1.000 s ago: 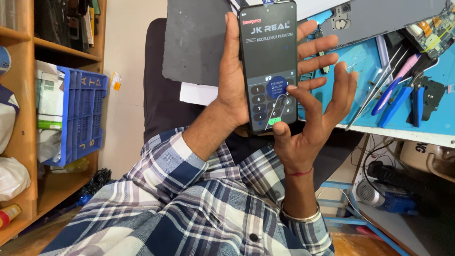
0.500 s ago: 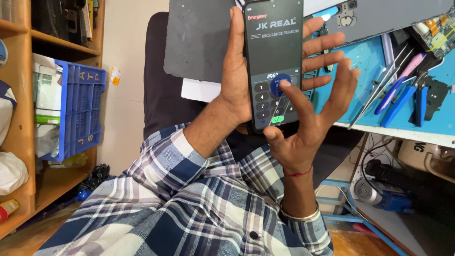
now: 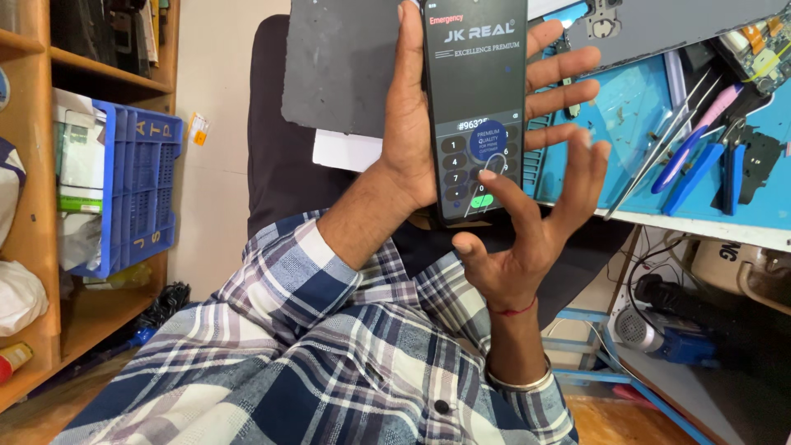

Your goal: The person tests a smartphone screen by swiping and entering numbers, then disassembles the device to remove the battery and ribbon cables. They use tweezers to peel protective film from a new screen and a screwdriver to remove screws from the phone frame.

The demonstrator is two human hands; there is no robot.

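Behind everything runs a bright blue work mat on a white-edged bench, which I see to the right of the tall black smartphone with a lit keypad screen. That phone is my landmark. It is up in the air in the top middle of the view, screen towards the camera.

The left hand is clamped round the phone, with the thumb along its left edge and the fingers showing past its right edge. The right hand grasps nothing. It is spread below and to the right of the phone, and its index fingertip rests on the lower keypad, just under a round blue sticker on the glass.

Since a second ago the phone has sat higher in my view. The index finger has shifted from the green key at the bottom up towards the middle rows. A row of characters stands above the keys, so I judge the keying is under way.

Right of the phone lie thin metal tweezers on the mat. Left of it is a dark grey flat slab, and further left a blue plastic crate on a wooden shelf.
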